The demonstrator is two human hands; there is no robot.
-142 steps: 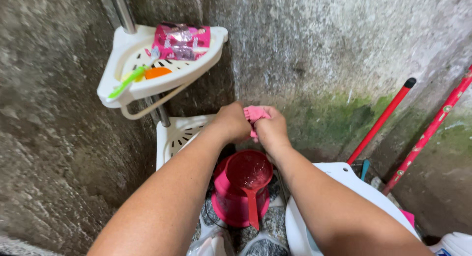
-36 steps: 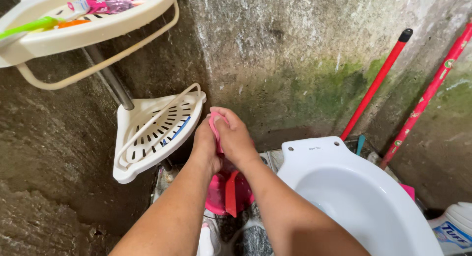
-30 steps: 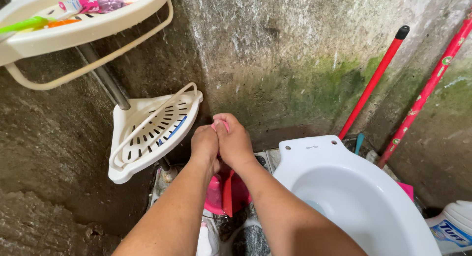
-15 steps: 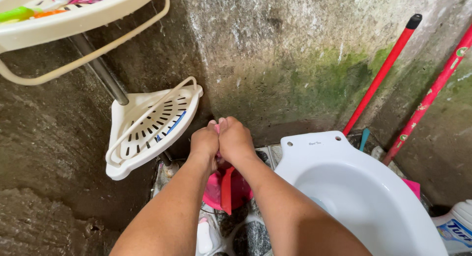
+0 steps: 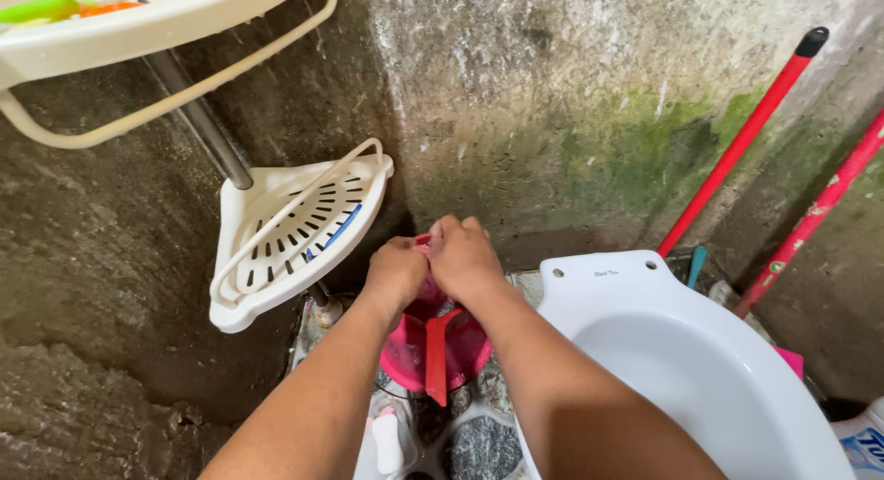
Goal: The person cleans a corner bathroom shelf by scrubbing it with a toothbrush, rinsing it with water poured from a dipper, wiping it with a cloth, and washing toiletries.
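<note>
My left hand (image 5: 394,274) and my right hand (image 5: 466,256) are pressed together over a pink bucket (image 5: 411,356) on the floor. Both are closed around a small pink cloth (image 5: 424,249), of which only a sliver shows between the fingers. A red dipper lies in the bucket with its handle (image 5: 436,352) pointing toward me.
A white toilet bowl (image 5: 615,296) stands right of the bucket. A white corner shelf (image 5: 295,231) hangs on a metal pole (image 5: 204,125), with an upper shelf (image 5: 138,38) above. Two red broom handles (image 5: 748,134) lean on the mossy concrete wall. A white bottle (image 5: 861,439) is at the bottom right.
Both hands have come down from chest height to just above the bucket, staying clasped on the pink cloth. The view has tilted down toward the floor.
</note>
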